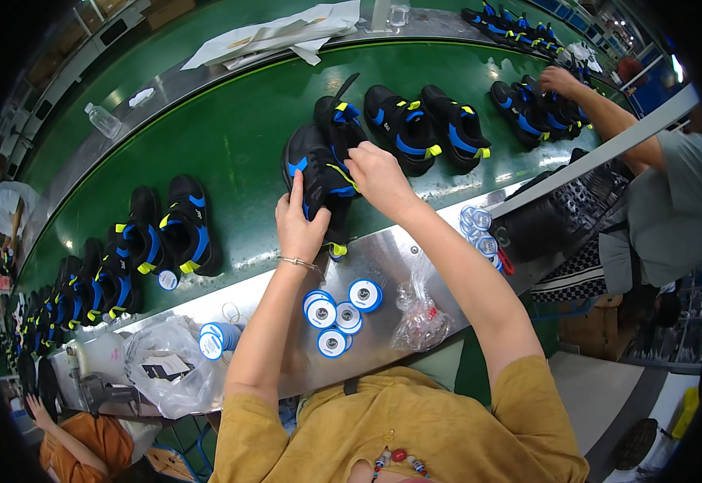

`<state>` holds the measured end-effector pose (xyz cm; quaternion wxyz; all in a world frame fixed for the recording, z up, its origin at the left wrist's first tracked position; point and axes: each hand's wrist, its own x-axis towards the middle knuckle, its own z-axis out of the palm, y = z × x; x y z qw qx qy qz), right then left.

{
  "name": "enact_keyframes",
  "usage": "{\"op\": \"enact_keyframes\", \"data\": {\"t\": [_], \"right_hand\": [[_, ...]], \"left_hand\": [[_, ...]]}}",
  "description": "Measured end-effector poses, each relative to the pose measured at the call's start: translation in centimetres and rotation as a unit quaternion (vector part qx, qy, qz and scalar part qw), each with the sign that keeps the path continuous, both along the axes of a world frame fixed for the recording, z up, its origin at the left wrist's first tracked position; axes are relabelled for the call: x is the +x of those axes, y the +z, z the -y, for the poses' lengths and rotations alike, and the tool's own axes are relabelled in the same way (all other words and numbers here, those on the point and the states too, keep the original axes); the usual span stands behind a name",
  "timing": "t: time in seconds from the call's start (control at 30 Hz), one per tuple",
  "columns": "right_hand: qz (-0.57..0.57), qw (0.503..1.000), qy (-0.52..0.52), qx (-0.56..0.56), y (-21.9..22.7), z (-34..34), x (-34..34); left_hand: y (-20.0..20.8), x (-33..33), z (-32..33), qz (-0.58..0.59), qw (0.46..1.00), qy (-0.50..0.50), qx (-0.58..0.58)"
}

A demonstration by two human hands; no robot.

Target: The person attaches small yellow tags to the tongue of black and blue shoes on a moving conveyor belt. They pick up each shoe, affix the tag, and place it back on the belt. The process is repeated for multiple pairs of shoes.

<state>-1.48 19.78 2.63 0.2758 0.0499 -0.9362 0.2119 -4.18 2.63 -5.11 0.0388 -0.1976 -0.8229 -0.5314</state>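
A black shoe with blue and lime-yellow trim lies before me on the green belt, its toe pointing away. My left hand grips it from the near left side, index finger stretched along the upper. At its right edge my right hand has thumb and fingers pinched together; what exactly lies between the fingertips is hidden. Just beyond it stands its likely mate, a shoe with a black strap sticking up. Two more matching shoes, one nearer and another farther right, rest beside my right hand.
Round blue-and-white discs lie stacked on the metal ledge, near a clear plastic bag. Another bag sits left. More shoes line the belt. A co-worker's hand touches shoes at right, behind a grey bar.
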Motion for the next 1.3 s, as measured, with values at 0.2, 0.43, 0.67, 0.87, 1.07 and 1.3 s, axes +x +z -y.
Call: {"op": "enact_keyframes", "data": {"t": [0.2,0.43,0.67,0.87,1.07,1.3], "right_hand": [[0.050,0.982,0.095,0.157,0.1,1.0,0.7],[0.037,0.964,0.129,0.229,-0.2,1.7,1.6],[0.009,0.941,0.141,0.308,-0.4,1.8,1.5],[0.005,0.955,0.146,0.259,-0.7,1.4,1.6],[0.011,0.974,0.127,0.186,-0.1,1.2,1.4],[0.022,0.995,0.034,0.096,-2.5,-0.8,0.7]], "left_hand": [[-0.3,0.6,-0.1,-0.112,0.985,0.050,-0.123],[0.0,0.8,0.4,-0.061,0.996,0.046,-0.036],[0.3,1.1,0.7,-0.106,0.993,0.049,-0.028],[-0.7,1.3,1.0,-0.182,0.982,0.047,-0.033],[-1.0,0.8,1.5,-0.185,0.980,0.065,-0.043],[-1.6,-4.2,5.6,-0.040,0.990,0.113,-0.070]]}}
